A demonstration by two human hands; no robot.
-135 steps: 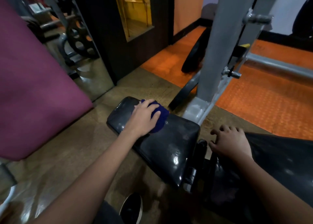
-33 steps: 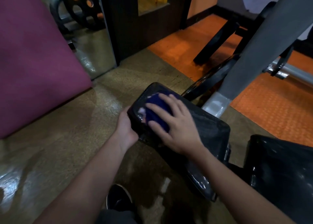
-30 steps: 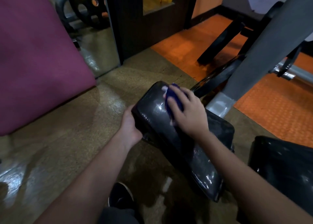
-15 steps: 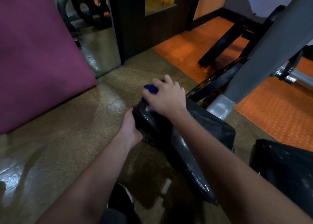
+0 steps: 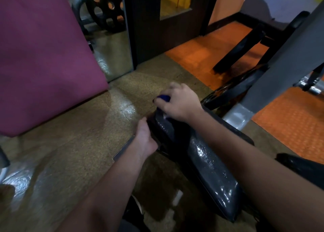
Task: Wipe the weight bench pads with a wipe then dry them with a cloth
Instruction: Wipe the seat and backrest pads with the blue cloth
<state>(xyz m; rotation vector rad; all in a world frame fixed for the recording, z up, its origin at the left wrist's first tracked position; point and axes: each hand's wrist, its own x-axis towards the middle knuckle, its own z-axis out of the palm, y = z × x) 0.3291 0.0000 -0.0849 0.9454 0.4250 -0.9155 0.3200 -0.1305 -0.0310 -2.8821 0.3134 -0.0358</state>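
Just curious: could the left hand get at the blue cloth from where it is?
Probably yes. The left hand grips the pad's near end, and the cloth sits just beyond it in the right hand, with nothing between.

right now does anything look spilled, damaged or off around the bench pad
Nothing looks damaged. The bench pad shines wet where it was wiped, and a dark damp-looking patch marks the floor below it. The right hand holds the blue cloth at the pad's end.

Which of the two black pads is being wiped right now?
The long pad in the middle: both hands are on its far end, the right hand holding a blue cloth. The other pad, at right, is untouched.
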